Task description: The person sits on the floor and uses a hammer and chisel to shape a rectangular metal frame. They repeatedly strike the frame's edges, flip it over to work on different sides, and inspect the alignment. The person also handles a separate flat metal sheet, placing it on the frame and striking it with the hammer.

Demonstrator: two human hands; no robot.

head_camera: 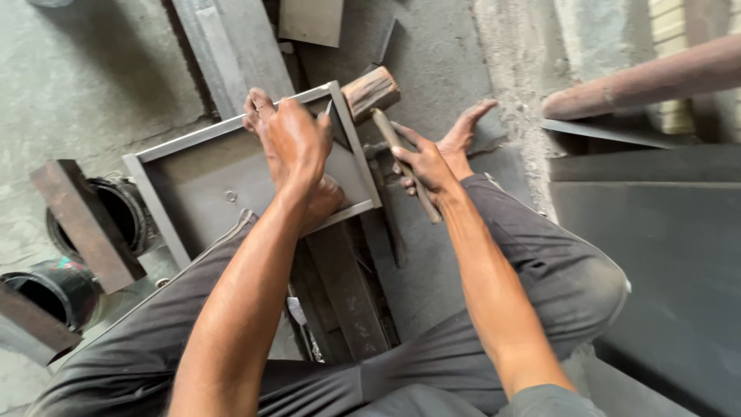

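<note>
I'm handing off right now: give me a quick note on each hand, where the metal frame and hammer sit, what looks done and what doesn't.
Left hand: pressed on the far corner of the grey metal frame, steadying it.
Right hand: gripping the hammer by its handle, the rusty head raised just beyond the frame's far right corner.
The frame lies flat on the concrete floor, a bare foot beside it and another on the near rail.
Done: frame looks assembled on all four sides.
Left: cannot tell how far the corner has been worked; nothing shows it finished.
</note>
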